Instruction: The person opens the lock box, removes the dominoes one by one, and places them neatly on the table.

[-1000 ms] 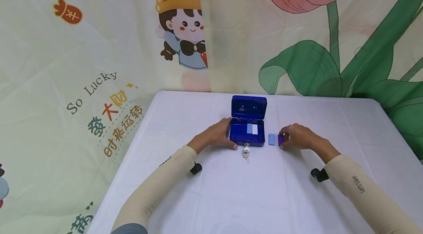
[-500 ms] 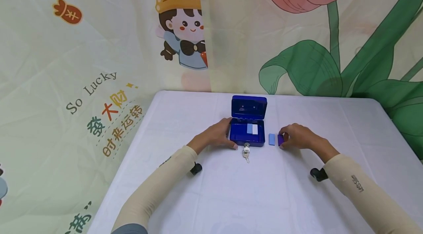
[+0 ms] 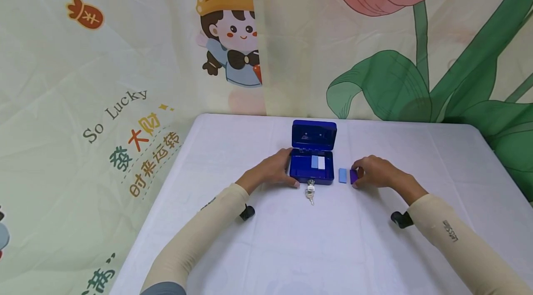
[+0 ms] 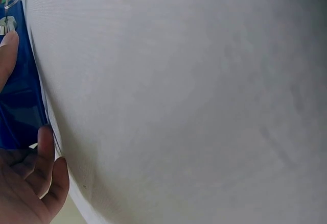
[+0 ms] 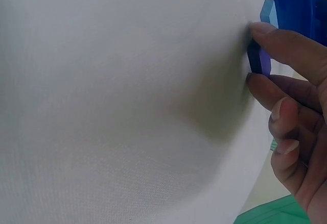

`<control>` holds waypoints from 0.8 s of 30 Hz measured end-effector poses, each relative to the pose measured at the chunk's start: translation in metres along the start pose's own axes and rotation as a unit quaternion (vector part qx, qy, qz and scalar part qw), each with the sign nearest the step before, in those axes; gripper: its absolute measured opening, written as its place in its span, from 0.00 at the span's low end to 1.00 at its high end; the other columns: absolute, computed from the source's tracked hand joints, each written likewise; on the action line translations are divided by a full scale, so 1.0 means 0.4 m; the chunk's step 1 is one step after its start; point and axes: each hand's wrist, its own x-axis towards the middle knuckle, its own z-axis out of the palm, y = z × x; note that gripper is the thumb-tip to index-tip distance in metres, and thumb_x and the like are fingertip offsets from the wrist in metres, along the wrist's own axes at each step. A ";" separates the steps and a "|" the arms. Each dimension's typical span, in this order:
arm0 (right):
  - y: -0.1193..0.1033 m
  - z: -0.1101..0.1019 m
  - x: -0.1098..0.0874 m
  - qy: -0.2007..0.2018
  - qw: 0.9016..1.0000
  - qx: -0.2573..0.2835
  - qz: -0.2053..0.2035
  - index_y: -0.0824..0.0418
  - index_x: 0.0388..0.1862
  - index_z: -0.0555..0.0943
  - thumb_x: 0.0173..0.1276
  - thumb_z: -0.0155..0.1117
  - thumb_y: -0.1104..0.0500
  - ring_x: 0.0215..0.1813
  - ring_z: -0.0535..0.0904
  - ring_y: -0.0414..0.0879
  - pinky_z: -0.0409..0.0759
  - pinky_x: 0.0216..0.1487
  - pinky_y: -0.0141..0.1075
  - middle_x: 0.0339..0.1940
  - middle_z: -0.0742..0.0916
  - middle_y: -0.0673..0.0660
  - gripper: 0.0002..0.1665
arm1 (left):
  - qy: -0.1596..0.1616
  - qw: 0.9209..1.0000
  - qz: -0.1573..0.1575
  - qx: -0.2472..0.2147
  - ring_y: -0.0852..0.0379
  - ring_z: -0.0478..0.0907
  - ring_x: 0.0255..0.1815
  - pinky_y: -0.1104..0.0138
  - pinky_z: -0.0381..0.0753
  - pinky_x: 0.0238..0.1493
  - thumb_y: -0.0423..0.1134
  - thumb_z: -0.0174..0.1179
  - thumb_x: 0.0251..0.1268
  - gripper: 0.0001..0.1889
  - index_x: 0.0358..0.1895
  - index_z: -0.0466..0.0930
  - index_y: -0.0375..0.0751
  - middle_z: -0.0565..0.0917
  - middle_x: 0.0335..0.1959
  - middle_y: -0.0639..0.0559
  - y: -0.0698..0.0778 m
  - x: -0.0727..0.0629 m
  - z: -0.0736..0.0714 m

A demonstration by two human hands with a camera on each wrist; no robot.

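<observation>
A blue metal cash box [image 3: 300, 169] stands on the table with its lid [image 3: 314, 134] raised. My left hand [image 3: 275, 169] holds its left side, thumb toward the front. That thumb [image 4: 7, 58] lies close by the lock in the left wrist view. From the lock hang silver keys [image 3: 310, 194]. Inside the box are a light blue block [image 3: 314, 162] and a white block [image 3: 321, 163], side by side. To the box's right, my right hand [image 3: 376, 171] pinches a purple block [image 5: 259, 59] between thumb and index finger, down at the cloth. Another light blue block [image 3: 343, 175] lies between it and the box.
White cloth covers the table [image 3: 291, 248]. Behind it hangs a printed backdrop [image 3: 300, 54] with a cartoon figure and a pink flower. Small black wrist cameras [image 3: 402, 220] sit under both sleeves.
</observation>
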 end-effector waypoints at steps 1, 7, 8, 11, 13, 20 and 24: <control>0.000 0.000 0.000 0.000 1.000 0.001 0.000 0.65 0.59 0.82 0.58 0.79 0.51 0.42 0.78 0.47 0.83 0.49 0.44 0.38 0.87 0.52 0.33 | 0.000 1.000 0.000 0.000 0.48 0.69 0.69 0.52 0.66 0.74 0.61 0.80 0.42 0.64 0.80 0.49 0.45 0.70 0.68 0.43 0.000 -0.001 0.000; -0.001 -0.002 -0.003 0.003 1.000 0.002 -0.004 0.64 0.59 0.82 0.58 0.79 0.50 0.41 0.79 0.47 0.83 0.49 0.44 0.38 0.87 0.51 0.33 | -0.001 1.000 0.000 -0.001 0.48 0.69 0.70 0.52 0.65 0.75 0.61 0.80 0.41 0.64 0.80 0.49 0.45 0.70 0.69 0.43 0.001 -0.003 -0.002; -0.002 -0.003 -0.005 0.004 1.000 0.001 -0.004 0.64 0.60 0.82 0.58 0.79 0.50 0.41 0.79 0.47 0.83 0.49 0.44 0.37 0.87 0.51 0.34 | -0.001 1.000 0.001 -0.001 0.48 0.69 0.70 0.52 0.65 0.75 0.61 0.80 0.41 0.64 0.80 0.49 0.45 0.70 0.69 0.43 0.001 -0.003 -0.002; -0.006 -0.007 -0.008 0.009 1.000 0.001 -0.003 0.64 0.60 0.81 0.58 0.79 0.50 0.42 0.79 0.47 0.83 0.49 0.44 0.37 0.87 0.51 0.34 | -0.001 1.000 0.001 -0.003 0.48 0.69 0.69 0.52 0.66 0.74 0.61 0.80 0.41 0.64 0.80 0.49 0.45 0.70 0.69 0.43 0.000 -0.003 -0.002; -0.009 -0.012 -0.010 0.014 1.000 0.004 -0.006 0.65 0.60 0.81 0.58 0.79 0.51 0.44 0.80 0.48 0.83 0.49 0.45 0.37 0.88 0.51 0.34 | -0.001 1.000 0.000 -0.003 0.48 0.69 0.70 0.52 0.66 0.74 0.61 0.80 0.41 0.64 0.80 0.49 0.45 0.70 0.69 0.43 -0.001 -0.004 -0.002; -0.024 -0.024 -0.007 0.021 1.000 0.000 -0.016 0.64 0.60 0.81 0.59 0.78 0.51 0.47 0.80 0.50 0.83 0.52 0.47 0.36 0.88 0.50 0.33 | 0.000 1.000 -0.002 -0.001 0.48 0.69 0.70 0.51 0.65 0.75 0.61 0.79 0.41 0.64 0.80 0.49 0.45 0.70 0.69 0.43 0.001 -0.007 -0.004; -0.037 -0.031 -0.001 0.017 1.000 0.001 -0.022 0.65 0.60 0.81 0.60 0.78 0.51 0.47 0.81 0.49 0.83 0.52 0.48 0.36 0.89 0.50 0.33 | -0.002 1.000 0.000 -0.002 0.48 0.68 0.70 0.51 0.65 0.75 0.61 0.79 0.42 0.65 0.81 0.48 0.45 0.69 0.69 0.43 0.003 -0.009 -0.005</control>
